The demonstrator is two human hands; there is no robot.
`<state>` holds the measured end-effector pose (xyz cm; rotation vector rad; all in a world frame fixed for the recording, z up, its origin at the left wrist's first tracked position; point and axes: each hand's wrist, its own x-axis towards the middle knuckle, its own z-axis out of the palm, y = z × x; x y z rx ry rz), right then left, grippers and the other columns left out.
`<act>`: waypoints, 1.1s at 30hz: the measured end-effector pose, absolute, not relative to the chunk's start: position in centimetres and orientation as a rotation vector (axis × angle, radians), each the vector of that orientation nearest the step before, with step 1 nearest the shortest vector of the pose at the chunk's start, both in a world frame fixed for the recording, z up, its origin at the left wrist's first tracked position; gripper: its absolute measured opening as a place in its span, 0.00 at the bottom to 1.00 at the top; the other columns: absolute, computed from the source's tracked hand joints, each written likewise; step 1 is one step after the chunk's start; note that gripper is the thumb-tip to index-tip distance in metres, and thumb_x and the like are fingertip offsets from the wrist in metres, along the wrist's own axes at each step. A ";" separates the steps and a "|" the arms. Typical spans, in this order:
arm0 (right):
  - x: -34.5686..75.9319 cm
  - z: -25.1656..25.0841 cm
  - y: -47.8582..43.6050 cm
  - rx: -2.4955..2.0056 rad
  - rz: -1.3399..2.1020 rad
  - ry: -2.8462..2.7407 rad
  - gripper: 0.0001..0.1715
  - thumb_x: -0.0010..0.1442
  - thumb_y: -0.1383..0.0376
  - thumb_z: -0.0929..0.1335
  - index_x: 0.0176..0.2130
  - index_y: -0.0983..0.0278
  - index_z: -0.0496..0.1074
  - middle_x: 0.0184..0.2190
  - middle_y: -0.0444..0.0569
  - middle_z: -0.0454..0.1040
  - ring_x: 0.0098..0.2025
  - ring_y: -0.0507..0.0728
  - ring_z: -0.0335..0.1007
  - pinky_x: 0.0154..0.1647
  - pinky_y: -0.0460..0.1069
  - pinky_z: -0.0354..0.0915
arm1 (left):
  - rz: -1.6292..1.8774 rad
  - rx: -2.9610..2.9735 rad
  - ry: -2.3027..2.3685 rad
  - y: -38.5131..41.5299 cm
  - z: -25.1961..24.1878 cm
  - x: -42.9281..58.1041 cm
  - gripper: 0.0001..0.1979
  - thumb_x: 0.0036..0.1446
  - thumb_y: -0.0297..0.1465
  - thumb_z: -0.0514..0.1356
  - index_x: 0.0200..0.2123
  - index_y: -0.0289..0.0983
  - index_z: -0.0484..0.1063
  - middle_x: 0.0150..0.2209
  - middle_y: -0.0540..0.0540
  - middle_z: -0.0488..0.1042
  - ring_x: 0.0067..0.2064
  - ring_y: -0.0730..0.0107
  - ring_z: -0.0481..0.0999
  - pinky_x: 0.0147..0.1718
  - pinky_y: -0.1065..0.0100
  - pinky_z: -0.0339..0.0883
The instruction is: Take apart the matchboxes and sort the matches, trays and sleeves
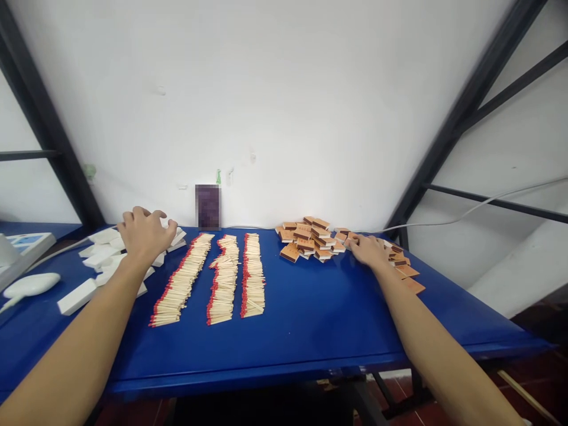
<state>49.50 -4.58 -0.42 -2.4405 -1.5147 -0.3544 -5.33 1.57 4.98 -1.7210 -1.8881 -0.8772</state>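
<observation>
My left hand (146, 232) hovers over a heap of white matchbox trays (104, 257) at the left, its fingers spread and curved with nothing visible in them. At the right, my right hand (370, 251) has its fingers bent around an orange matchbox (352, 238) beside the central pile; the hand's back partly hides the grip. A pile of orange-topped matchboxes (306, 239) lies to the left of that hand. More orange matchbox sleeves (406, 271) lie under and beyond the right wrist. Between my hands are three long rows of red-headed matches (181, 284).
The blue table (302, 331) meets a white wall at the back. A blurred dark rectangle (208, 207) stands against the wall. At far left are a white oval object (32, 285) and a white device (26, 251). Black metal frame bars (461, 124) rise at both sides.
</observation>
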 end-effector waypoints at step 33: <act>48.1 0.8 -2.9 -1.986 -0.424 -1.432 0.29 0.66 0.55 0.58 0.60 0.63 0.69 0.56 0.63 0.65 0.58 0.68 0.63 0.58 0.62 0.60 | -1.042 -2.082 -1.555 -0.2 5.7 -1.1 0.19 0.63 0.41 0.49 0.32 0.39 0.76 0.40 0.42 0.81 0.43 0.55 0.76 0.49 0.51 0.52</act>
